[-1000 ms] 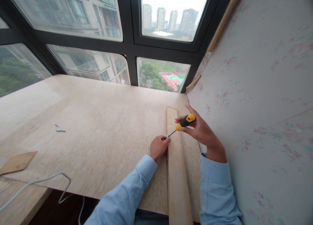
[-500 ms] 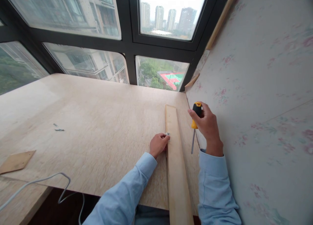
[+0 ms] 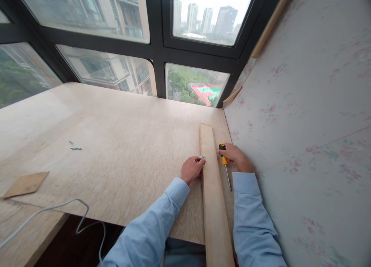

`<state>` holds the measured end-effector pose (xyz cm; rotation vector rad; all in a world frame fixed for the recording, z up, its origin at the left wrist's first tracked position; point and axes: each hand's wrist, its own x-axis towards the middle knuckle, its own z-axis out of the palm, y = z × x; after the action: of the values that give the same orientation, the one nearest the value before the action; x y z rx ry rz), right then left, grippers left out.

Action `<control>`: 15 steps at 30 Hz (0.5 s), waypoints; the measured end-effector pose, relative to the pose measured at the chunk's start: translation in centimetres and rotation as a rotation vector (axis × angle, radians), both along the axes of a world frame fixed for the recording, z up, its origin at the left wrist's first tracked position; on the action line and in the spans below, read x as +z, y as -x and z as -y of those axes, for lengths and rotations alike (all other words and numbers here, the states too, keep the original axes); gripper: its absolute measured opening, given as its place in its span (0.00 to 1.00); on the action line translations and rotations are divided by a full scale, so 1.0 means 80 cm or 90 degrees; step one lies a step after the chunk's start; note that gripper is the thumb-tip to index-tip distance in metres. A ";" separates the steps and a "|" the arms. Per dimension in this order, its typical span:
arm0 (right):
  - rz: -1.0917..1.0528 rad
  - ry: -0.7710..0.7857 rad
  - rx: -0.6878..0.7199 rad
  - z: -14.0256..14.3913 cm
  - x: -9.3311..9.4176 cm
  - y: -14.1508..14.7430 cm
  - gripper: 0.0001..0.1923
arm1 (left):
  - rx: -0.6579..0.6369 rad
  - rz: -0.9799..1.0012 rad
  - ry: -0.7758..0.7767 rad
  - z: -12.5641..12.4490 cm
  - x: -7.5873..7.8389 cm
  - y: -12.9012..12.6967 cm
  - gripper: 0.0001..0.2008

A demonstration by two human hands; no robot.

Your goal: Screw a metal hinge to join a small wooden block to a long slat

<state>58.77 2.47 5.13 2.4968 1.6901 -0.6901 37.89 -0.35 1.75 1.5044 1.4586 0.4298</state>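
Note:
A long pale wooden board (image 3: 213,197) lies along the right side of the marble-patterned ledge (image 3: 130,143), running toward the window. At the board's left edge, my left hand (image 3: 193,169) pinches a small shiny metal bracket (image 3: 203,159) against the wood. Close to the board's right side, my right hand (image 3: 234,155) is closed around a yellow-and-black screwdriver (image 3: 224,159). The screwdriver's shaft points toward me and down to the right, low by the ledge. Fingers hide part of the bracket and of the screwdriver's handle.
Small screws (image 3: 75,148) lie on the left of the ledge. Further left are a thin brown wooden piece (image 3: 26,184) and a pale cable (image 3: 77,200) hanging over the front edge. Flowered wallpaper covers the wall (image 3: 304,104) at right; dark-framed windows (image 3: 158,43) stand behind.
My right hand has lowered the screwdriver from above the board's right side to near the ledge, moving slightly left. My left hand stays at the bracket. The view has shifted slightly.

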 end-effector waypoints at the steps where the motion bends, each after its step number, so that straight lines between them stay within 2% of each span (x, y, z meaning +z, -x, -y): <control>1: 0.008 0.000 -0.004 -0.001 -0.002 -0.001 0.21 | -0.002 0.002 -0.003 0.000 0.000 0.000 0.15; 8: 0.078 -0.019 -0.004 0.007 -0.008 0.008 0.20 | -0.008 0.011 -0.017 0.002 0.001 0.002 0.14; 13: 0.162 -0.056 0.018 0.034 0.017 0.025 0.23 | -0.001 0.013 -0.040 0.004 -0.003 0.001 0.14; 15: 0.222 -0.132 0.013 0.038 0.034 0.035 0.26 | -0.003 0.014 -0.034 0.004 -0.005 0.000 0.14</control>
<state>55.98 -0.59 7.84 2.5349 1.7249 -0.0684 37.86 -0.71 1.33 1.5410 1.4354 0.4846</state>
